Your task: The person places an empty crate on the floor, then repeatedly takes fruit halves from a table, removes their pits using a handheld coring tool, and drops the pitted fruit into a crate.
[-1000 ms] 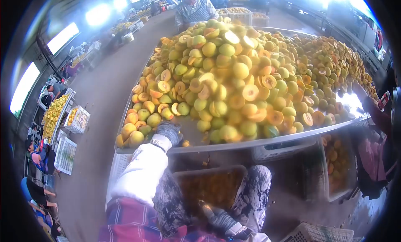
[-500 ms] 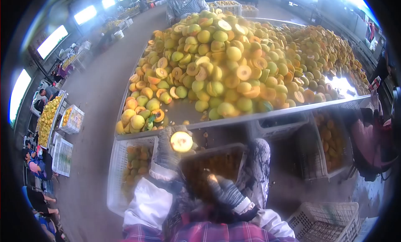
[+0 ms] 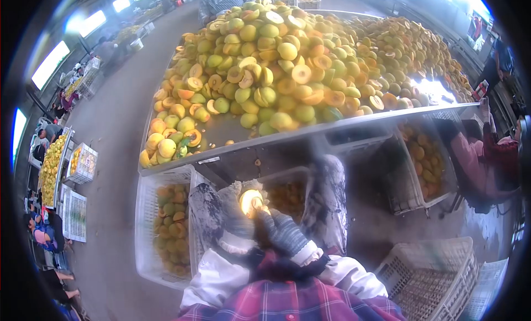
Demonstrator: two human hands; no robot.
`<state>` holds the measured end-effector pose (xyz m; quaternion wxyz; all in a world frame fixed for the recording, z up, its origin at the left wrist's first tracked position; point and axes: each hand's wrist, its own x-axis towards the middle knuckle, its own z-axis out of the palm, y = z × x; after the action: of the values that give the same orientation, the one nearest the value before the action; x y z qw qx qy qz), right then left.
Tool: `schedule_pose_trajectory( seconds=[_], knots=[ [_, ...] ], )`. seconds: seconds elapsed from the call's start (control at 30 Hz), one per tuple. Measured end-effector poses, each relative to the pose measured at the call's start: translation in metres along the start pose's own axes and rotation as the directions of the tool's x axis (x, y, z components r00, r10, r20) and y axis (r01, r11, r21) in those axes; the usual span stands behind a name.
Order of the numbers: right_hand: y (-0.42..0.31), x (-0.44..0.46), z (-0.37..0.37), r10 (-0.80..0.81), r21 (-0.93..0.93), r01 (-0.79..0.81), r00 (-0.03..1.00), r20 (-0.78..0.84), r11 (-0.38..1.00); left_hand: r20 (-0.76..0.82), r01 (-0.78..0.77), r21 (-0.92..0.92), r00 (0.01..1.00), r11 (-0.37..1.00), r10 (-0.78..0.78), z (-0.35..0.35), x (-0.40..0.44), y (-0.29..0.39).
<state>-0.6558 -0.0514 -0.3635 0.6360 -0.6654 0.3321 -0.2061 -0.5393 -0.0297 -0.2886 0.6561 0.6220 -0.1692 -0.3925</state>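
My left hand [image 3: 237,209], in a grey glove, is wrapped round a halved fruit [image 3: 250,202] with its bright cut face upward, above my lap. My right hand [image 3: 283,232], in a grey knitted glove, is closed, its fingertips at the cut face of that fruit. Something small seems to be between those fingers, too blurred to make out. Beyond my hands, a large heap of yellow-green fruit [image 3: 265,72], some halved, lies on a metal-edged table [image 3: 310,130].
A white crate [image 3: 142,232] of fruit stands left of my legs, and a darker crate [image 3: 298,172] between my knees. Another fruit crate [image 3: 391,196] and a large crate [image 3: 467,254] are at right. A co-worker [image 3: 481,160] sits at right; another person [image 3: 218,1] is beyond the table.
My left hand has left the table's edge, taken a halved fruit and brought it down to my right hand. The right hand has moved up to the fruit. The view has shifted.
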Motion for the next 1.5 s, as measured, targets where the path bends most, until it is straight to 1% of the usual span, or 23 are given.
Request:
schedule_pose_trajectory(
  seconds=[0.13, 0.17, 0.2, 0.3, 0.43, 0.53, 0.6, 0.73, 0.8, 0.83, 0.87, 0.9, 0.93, 0.97, 1.03, 1.07, 1.1, 1.13, 1.17, 1.2, 1.27, 1.43, 1.5],
  knots=[
    [-0.011, -0.001, -0.008, 0.174, 0.050, -0.184, 0.972, 0.159, 0.982, -0.164, 0.044, -0.184, 0.984, 0.982, -0.074, 0.001, 0.013, -0.035],
    [0.016, 0.002, -0.004, -0.093, -0.213, 0.126, 0.983, 0.159, 0.969, -0.213, 0.049, -0.245, 0.972, 0.968, -0.103, 0.003, 0.017, -0.046],
    [0.032, 0.005, -0.003, -0.340, -0.450, 0.408, 0.913, 0.226, 0.795, -0.258, 0.051, -0.303, 0.957, 0.952, -0.133, 0.007, 0.020, -0.053],
    [0.039, 0.005, -0.005, -0.258, -0.591, 0.413, 0.907, 0.332, 0.693, -0.486, -0.162, -0.367, 0.873, 0.916, -0.040, 0.026, 0.022, -0.068],
    [0.039, 0.003, -0.006, -0.279, -0.437, 0.364, 0.928, 0.249, 0.822, -0.652, -0.206, -0.301, 0.757, 0.931, -0.043, 0.053, 0.016, -0.057],
    [0.046, 0.002, -0.003, -0.508, -0.452, 0.469, 0.861, 0.041, 0.759, -0.683, -0.258, -0.214, 0.729, 0.942, 0.044, 0.047, 0.022, -0.077],
    [0.060, 0.000, -0.005, -0.452, -0.422, 0.436, 0.890, 0.066, 0.795, -0.423, -0.234, -0.176, 0.895, 0.956, 0.141, 0.027, 0.023, -0.089],
    [0.070, -0.002, -0.013, -0.390, -0.092, 0.390, 0.921, 0.011, 0.916, -0.254, -0.094, -0.213, 0.967, 0.972, 0.038, 0.024, 0.019, -0.063],
    [0.026, -0.002, -0.036, -0.249, -0.040, 0.279, 0.905, 0.344, 0.959, 0.202, 0.177, -0.284, 0.972, 0.942, -0.122, 0.016, 0.021, -0.050],
    [0.032, 0.005, -0.036, -0.311, 0.016, 0.331, 0.869, 0.386, 0.944, -0.081, -0.612, -0.025, 0.789, 0.790, 0.609, 0.047, 0.013, -0.068],
    [0.034, 0.004, -0.034, -0.311, 0.020, 0.329, 0.869, 0.384, 0.944, -0.079, -0.610, -0.022, 0.791, 0.792, 0.607, 0.037, 0.019, -0.061],
    [0.035, 0.002, -0.032, -0.058, 0.509, -0.140, 0.934, 0.353, 0.849, 0.217, -0.227, -0.069, 0.947, 0.971, 0.237, 0.019, 0.029, -0.046],
    [0.031, 0.001, -0.032, 0.181, 0.801, -0.491, 0.871, 0.456, 0.342, 0.487, 0.191, 0.005, 0.857, 0.981, -0.170, 0.014, 0.031, -0.031],
    [0.043, 0.003, -0.027, 0.184, 0.798, -0.494, 0.869, 0.459, 0.345, 0.313, 0.401, -0.108, 0.882, 0.910, -0.352, 0.017, 0.031, -0.035],
    [0.077, 0.009, -0.013, -0.202, 0.923, -0.324, 0.909, 0.365, 0.207, 0.279, 0.437, -0.147, 0.879, 0.888, -0.386, 0.017, 0.034, -0.035],
    [0.058, 0.005, -0.016, -0.202, 0.919, -0.336, 0.905, 0.375, 0.205, 0.242, 0.477, -0.178, 0.869, 0.861, -0.431, 0.014, 0.032, -0.034],
    [0.037, -0.002, -0.024, -0.024, 0.810, -0.315, 0.927, 0.375, 0.494, 0.132, 0.421, 0.016, 0.898, 0.907, -0.420, 0.014, 0.032, -0.029],
    [0.022, -0.006, -0.030, 0.137, 0.605, -0.307, 0.941, 0.311, 0.735, 0.125, 0.419, 0.006, 0.901, 0.908, -0.416, 0.018, 0.026, -0.020],
    [0.028, 0.000, -0.028, -0.130, -0.003, 0.135, 0.962, 0.240, 0.991, 0.126, 0.276, 0.173, 0.946, 0.945, -0.300, 0.024, 0.018, -0.010],
    [0.030, -0.005, -0.033, -0.133, -0.009, 0.139, 0.960, 0.247, 0.990, 0.150, 0.121, 0.334, 0.972, 0.935, -0.179, 0.027, 0.013, -0.005],
    [-0.030, -0.014, -0.053, 0.244, 0.295, -0.365, 0.894, 0.376, 0.883, 0.158, 0.109, 0.323, 0.973, 0.940, -0.167, 0.026, 0.013, -0.006],
    [-0.008, -0.012, -0.053, 0.115, 0.307, -0.272, 0.888, 0.446, 0.912, 0.480, 0.017, 0.128, 0.874, 0.992, -0.077, 0.004, 0.033, -0.048],
    [-0.003, -0.011, -0.051, 0.076, 0.293, -0.219, 0.899, 0.430, 0.931, 0.429, 0.092, 0.067, 0.896, 0.993, -0.113, 0.004, 0.026, -0.045]
  ],
)
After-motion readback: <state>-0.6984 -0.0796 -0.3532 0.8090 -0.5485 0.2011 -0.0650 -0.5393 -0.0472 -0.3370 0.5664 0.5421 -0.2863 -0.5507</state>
